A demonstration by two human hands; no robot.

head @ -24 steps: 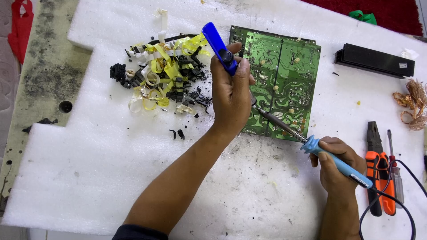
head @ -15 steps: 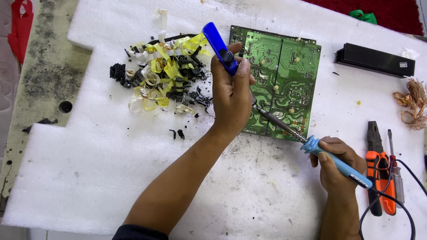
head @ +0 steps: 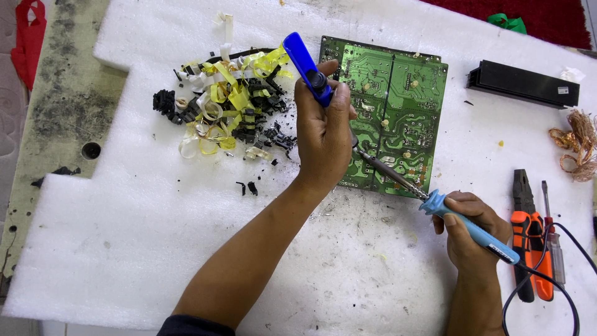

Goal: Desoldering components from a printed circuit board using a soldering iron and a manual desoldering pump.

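Left hand (head: 323,140) closed around blue desoldering pump (head: 308,68), over green circuit board (head: 392,118) near foam sheet's (head: 124,236) far edge. Right hand (head: 469,230) grips blue soldering iron (head: 463,224), tip on board's near edge.

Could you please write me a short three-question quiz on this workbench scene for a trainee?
1. True or false: the right hand holds the light blue-handled soldering iron, with its metal shaft over the green circuit board.
2. What does the left hand hold? A) the orange-handled pliers B) the dark blue plastic pump tool C) the tangle of copper wire
3. Which lies nearer the pile of yellow tape and black scraps: the circuit board or the long black plastic bar?

Key: 1 true; 2 B; 3 the circuit board.
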